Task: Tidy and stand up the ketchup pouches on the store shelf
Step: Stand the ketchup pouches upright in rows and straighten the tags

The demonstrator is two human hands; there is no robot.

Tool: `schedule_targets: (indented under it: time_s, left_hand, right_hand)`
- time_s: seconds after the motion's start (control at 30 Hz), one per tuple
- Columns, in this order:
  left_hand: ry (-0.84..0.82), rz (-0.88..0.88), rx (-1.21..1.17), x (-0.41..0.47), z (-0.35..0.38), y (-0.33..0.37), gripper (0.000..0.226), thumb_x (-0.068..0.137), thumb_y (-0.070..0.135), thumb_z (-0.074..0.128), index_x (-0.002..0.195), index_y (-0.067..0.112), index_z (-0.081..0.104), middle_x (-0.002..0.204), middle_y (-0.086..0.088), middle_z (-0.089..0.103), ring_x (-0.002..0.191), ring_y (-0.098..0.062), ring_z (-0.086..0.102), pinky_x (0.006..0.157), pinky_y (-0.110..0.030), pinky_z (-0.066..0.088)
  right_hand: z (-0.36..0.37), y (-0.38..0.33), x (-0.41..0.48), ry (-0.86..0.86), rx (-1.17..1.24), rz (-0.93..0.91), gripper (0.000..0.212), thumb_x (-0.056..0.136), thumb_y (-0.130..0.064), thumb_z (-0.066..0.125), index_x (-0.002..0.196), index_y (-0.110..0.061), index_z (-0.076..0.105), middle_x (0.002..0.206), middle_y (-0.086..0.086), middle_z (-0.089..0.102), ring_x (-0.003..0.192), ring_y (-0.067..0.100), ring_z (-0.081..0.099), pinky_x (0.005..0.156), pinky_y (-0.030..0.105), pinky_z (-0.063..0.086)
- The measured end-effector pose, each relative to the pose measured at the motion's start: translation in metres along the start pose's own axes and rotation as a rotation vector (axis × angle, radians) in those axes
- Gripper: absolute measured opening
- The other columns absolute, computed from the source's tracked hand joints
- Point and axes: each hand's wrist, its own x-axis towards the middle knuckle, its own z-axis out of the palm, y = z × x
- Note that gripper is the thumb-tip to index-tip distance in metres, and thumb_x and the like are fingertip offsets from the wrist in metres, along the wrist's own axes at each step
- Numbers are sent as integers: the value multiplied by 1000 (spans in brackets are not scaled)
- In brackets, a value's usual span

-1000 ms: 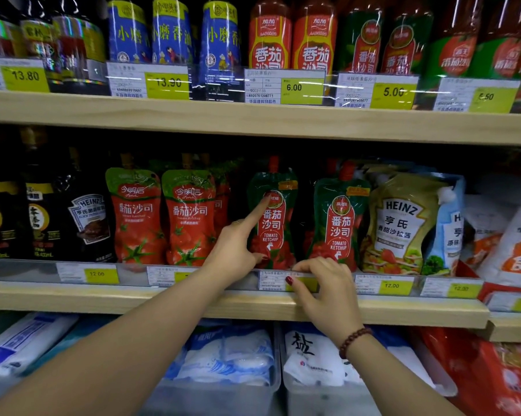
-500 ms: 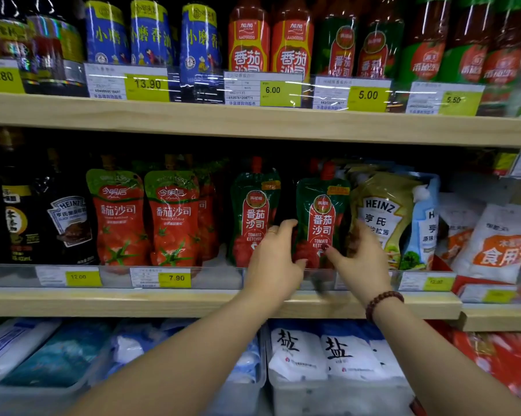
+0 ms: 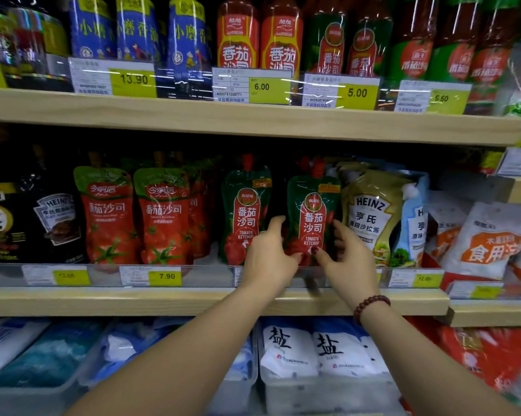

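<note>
1. Both hands are now bracketing the right-hand green ketchup pouch [image 3: 311, 214]; a second ago the left hand [image 3: 268, 259] was pointing at the other green pouch and the right hand [image 3: 347, 259] was resting on the price rail.
2. That pouch is standing upright on the middle shelf [image 3: 109, 300], red spout up, just right of the left-hand green ketchup pouch [image 3: 244, 211], which is also standing upright.
3. Left-hand fingers are curling against the pouch's left edge, the thumb pressing low on its front, so the hand is gripping it.
4. Right-hand fingers are spreading along the pouch's right edge, a red-nailed thumb touching its lower front; a beaded bracelet [image 3: 370, 306] is circling that wrist.
5. Just right of the held pouch, a Heinz salad dressing pouch [image 3: 373, 214] is leaning slightly against a pale blue pouch [image 3: 412, 223].
6. Left of the green pair, two red tomato-sauce pouches [image 3: 109, 214] are standing side by side, with dark Heinz sauce bottles [image 3: 55, 217] farther left.
7. A clear price rail [image 3: 166, 276] is running along the shelf's near edge.
8. Salt bags [image 3: 286, 349] are lying in bins below, and ketchup bottles [image 3: 238, 40] are lining the shelf above.
</note>
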Motion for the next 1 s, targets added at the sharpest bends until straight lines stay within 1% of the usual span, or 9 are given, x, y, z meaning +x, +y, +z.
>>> schedule_targets:
  time_s: [0.1,0.2,0.27,0.33,0.4,0.53,0.63,0.87,1.0]
  left_hand:
    - [112,41,-36,-4,-22,-12,57,72,20,77,121,28,49,95,11,54,92,-10,58,75,-25,51]
    - [251,71,30,-6,-47,-28,54,71,16,77,117,22,48,107,3,48,99,-15,54,83,-31,52]
    - [291,26,92,-4,-58,-38,66,70,18,77,126,19,41,122,-7,43,112,-23,47,92,-33,46]
    - [266,-19,123,-2,-65,-45,78,71,22,78,135,20,33,129,-12,41,116,-25,45,93,-32,41]
    - [185,-30,121,1,-68,-49,83,73,22,76,141,21,28,126,-13,48,112,-26,51,86,-30,42]
    - [91,-19,58,6,-70,-51,73,77,18,72,140,19,34,111,-9,64,97,-20,61,76,-26,47]
    - [69,-20,52,8,-73,-55,67,78,16,71,137,19,39,109,-7,67,91,-15,61,77,-25,49]
    - [22,7,4,6,-78,-55,71,78,12,71,140,20,37,114,-6,65,93,-10,57,79,-20,45]
    - [46,23,-19,-6,-94,-57,69,76,12,72,137,23,40,111,-2,60,102,-11,56,85,-23,47]
  right_hand:
    - [6,-17,-15,137,12,-194,47,80,-16,67,125,-16,51,114,-1,55,104,15,53,90,39,49]
    - [24,-39,-23,23,87,-301,41,82,-16,65,121,-17,54,107,-7,55,95,7,55,85,33,51]
    - [40,-52,-23,-80,116,-267,48,82,-19,65,128,-17,50,116,-6,56,101,4,53,90,30,49]
    - [54,-61,-20,-143,106,-193,58,83,-21,65,136,-15,41,130,1,53,114,11,50,97,33,46]
    - [64,-67,-16,-177,58,-118,64,82,-22,64,139,-11,35,132,8,52,119,20,50,99,38,45]
    - [75,-74,-9,-189,-43,-20,45,83,-24,63,124,-10,49,112,10,63,97,24,61,83,35,52]
    - [78,-75,-11,-146,-62,-28,36,83,-24,63,115,-11,55,108,9,65,94,24,61,79,33,51]
    - [80,-74,-16,-118,-98,-51,38,83,-23,63,118,-10,54,109,10,63,95,24,59,78,31,49]
    - [81,-81,-29,9,-27,-117,52,83,-19,63,131,-7,46,122,10,54,112,22,51,92,29,42]
